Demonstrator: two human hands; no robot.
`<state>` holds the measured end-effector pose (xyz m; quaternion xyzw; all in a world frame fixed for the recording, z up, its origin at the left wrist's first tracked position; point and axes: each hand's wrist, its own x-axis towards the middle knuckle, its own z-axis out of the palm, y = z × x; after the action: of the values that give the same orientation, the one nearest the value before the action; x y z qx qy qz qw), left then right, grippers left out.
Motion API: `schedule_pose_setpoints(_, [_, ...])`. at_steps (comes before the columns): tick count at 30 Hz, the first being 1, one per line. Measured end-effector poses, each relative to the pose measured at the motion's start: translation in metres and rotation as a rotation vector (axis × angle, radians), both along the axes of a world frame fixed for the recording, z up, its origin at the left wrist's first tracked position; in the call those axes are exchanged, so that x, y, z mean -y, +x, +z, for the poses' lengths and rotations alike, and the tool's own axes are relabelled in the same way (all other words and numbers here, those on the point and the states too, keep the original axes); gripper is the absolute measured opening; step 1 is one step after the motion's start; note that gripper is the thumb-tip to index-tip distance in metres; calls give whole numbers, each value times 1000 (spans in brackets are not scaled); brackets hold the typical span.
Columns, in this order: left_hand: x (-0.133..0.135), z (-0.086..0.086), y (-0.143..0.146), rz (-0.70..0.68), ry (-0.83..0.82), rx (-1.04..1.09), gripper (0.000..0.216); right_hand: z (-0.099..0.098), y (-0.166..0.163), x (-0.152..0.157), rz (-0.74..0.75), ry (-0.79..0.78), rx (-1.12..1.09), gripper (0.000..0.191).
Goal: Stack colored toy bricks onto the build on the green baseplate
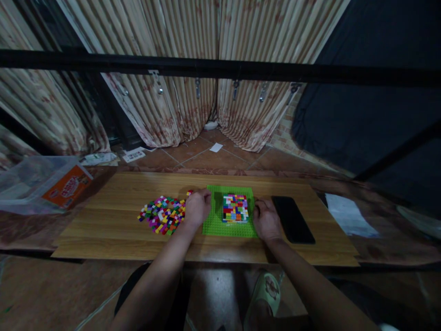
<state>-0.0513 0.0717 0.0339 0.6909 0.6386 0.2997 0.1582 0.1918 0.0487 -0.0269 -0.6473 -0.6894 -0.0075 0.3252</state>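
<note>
A green baseplate (215, 225) lies on the wooden board, with a square block of many-coloured small bricks (235, 208) built on its middle. My left hand (197, 208) rests at the plate's left edge, fingers curled closed; what they hold, if anything, is hidden. Just left of that hand lies a loose pile of several coloured bricks (163, 214). At the plate's right edge sits my right hand (265, 219), fingers curled down against the plate and board, nothing visible in them.
A black phone (292, 219) lies right of my right hand. A clear plastic box with an orange label (44, 184) stands at the far left. White paper (347, 214) lies at right. Curtains and tiled floor are behind; a black bar crosses the top.
</note>
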Motion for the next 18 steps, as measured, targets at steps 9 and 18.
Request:
schedule_pose_setpoints(9, [21, 2, 15, -240, 144, 126, 17, 2, -1, 0, -11, 4, 2, 22])
schedule_pose_setpoints(18, [19, 3, 18, -236, 139, 121, 18, 0, 1, -1, -4, 11, 10, 24])
